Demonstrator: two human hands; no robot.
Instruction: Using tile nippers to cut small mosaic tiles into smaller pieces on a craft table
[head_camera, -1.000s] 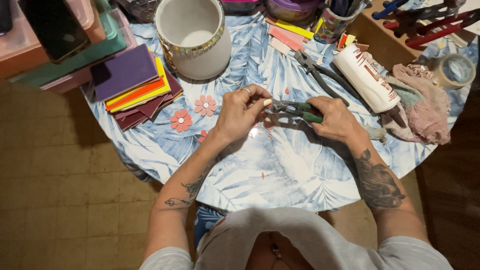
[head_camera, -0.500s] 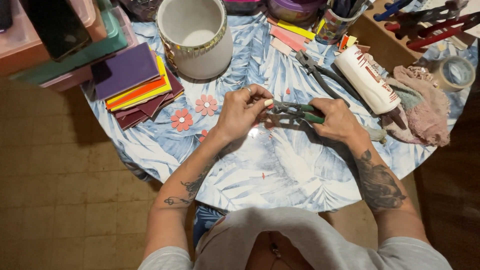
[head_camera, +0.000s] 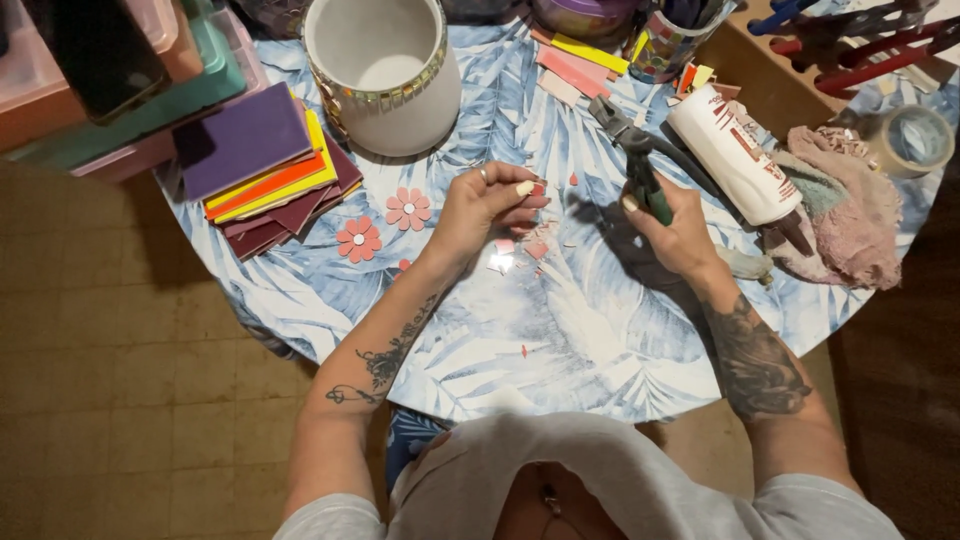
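Round table (head_camera: 560, 330) under a leaf-print cloth, with a white pot (head_camera: 385, 75) standing at its far edge. Left of the pot, a stack of coloured tiles (head_camera: 265, 165); right of the pot, a white bottle (head_camera: 730, 150) lying on its side, and beyond that a pink rag (head_camera: 850, 200).

Half a second ago, both hands joined at the tool in front of the pot; now parted. Right hand (head_camera: 680, 235) drawn off to the pot's right and clenched round the green handles of the nippers (head_camera: 640, 165), tool head raised and pointing away from the body. Left hand (head_camera: 485, 205) just in front of the pot, fingertips pinched on a small pink chip (head_camera: 535, 190).

Beneath and between the hands, in front of the pot, loose pink shards (head_camera: 525, 245) scattered on the cloth. Nearer the pot's left front, two finished tile flowers (head_camera: 408, 208).

Judging from the separation: a cut apparently made, the piece freed from the nippers and now in the left fingertips only, trimmings lying on the cloth.
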